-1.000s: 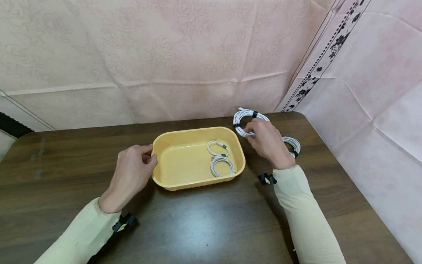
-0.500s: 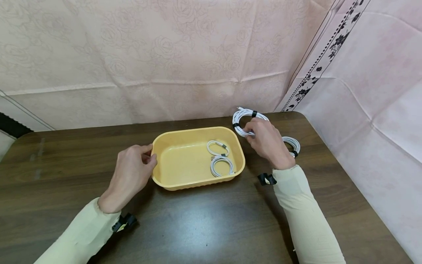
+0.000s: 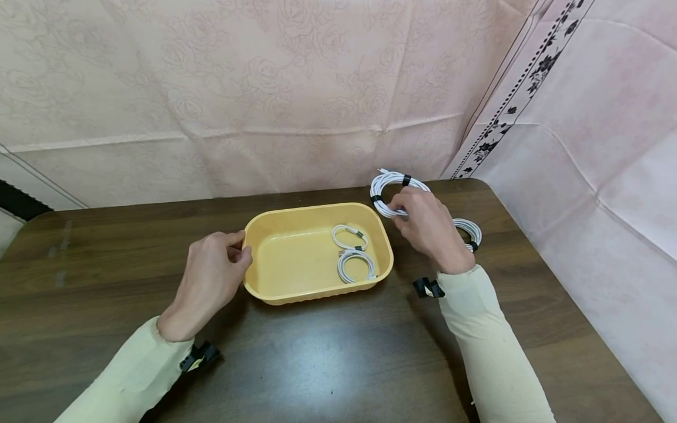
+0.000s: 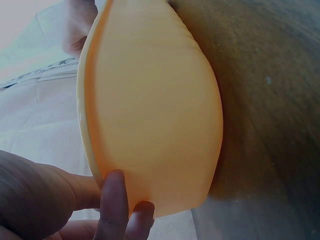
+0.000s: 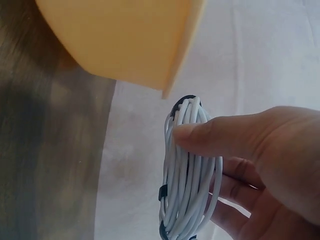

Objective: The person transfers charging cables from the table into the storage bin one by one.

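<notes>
A shallow yellow plastic basin (image 3: 291, 258) sits on the table, its left rim pinched by my left hand (image 3: 211, 267). In the left wrist view the fingers (image 4: 115, 205) press the basin's outer wall while the thumb lies at the rim. Beyond the basin's back right corner, my right hand (image 3: 425, 223) grips a coiled white cable (image 3: 378, 191) with black ties. The right wrist view shows the thumb across the bundle (image 5: 187, 175) and the other fingers behind it. Two smaller coiled cables, one thin (image 3: 338, 235) and one thicker (image 3: 342, 270), lie in the basin's right end.
Another coiled white cable (image 3: 473, 232) with a black tie lies on the table behind my right wrist, partly hidden. The brown wooden table (image 3: 296, 358) ends at the back against a pink floral cloth (image 3: 264, 106); a second cloth (image 3: 608, 147) hangs along the right side.
The coiled cable in my right hand has shifted slightly left and up in the head view. My left hand and the basin have stayed in place.
</notes>
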### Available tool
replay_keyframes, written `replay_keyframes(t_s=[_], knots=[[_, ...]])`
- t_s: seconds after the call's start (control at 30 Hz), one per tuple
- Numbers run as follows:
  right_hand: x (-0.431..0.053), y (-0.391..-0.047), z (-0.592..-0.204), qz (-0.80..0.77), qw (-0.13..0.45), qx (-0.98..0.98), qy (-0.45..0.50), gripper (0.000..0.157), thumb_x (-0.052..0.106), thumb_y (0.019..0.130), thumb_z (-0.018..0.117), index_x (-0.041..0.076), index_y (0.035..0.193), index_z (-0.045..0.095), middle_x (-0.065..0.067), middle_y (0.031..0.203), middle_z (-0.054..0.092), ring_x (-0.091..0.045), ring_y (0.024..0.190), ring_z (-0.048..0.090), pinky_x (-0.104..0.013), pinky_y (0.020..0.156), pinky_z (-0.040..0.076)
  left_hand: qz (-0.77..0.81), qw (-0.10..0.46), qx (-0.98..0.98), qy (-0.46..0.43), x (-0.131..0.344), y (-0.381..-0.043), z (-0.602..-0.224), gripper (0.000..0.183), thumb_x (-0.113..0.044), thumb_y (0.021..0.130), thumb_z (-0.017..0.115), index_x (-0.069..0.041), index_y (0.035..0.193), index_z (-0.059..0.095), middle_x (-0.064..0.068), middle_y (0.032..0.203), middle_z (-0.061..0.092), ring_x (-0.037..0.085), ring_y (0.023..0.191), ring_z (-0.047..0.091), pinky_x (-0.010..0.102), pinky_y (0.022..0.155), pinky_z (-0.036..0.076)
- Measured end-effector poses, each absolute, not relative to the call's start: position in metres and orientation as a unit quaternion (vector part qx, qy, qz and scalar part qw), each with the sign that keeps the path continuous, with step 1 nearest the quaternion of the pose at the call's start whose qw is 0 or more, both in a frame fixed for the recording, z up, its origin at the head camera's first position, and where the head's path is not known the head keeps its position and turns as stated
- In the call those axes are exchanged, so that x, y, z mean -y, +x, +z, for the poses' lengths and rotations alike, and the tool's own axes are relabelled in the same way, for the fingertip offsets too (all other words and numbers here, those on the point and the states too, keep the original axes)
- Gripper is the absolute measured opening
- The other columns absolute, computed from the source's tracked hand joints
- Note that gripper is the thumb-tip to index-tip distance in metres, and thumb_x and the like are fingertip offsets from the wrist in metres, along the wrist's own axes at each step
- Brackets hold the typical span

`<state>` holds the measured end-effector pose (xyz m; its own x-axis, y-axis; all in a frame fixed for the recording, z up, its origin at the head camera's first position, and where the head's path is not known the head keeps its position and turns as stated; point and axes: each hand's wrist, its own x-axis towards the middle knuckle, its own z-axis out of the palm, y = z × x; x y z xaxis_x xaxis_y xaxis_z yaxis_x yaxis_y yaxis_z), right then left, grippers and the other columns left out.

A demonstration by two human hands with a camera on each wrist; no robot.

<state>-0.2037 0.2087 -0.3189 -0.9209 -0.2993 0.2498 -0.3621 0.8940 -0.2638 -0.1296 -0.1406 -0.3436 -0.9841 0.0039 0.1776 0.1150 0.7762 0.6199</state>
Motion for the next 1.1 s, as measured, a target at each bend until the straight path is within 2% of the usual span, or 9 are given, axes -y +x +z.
replay_keyframes(t_s=[1.1], knots=[[-0.2037,-0.1962,-0.3112,0.156,0.108,0.966,0.176,0.012,0.006,0.087,0.076,0.008,0.099,0.077,-0.006,0.105,0.072,-0.025,0.095,0.066,-0.046,0.082,0.056,-0.334,0.082,0.938,-0.033,0.1402,-0.1291,-0.3424,0.038,-0.01,0.096,0.061,0.008,0.129,0.066,0.021,0.098,0.073,0.023,0.078,0.068,0.022,0.051,0.048]])
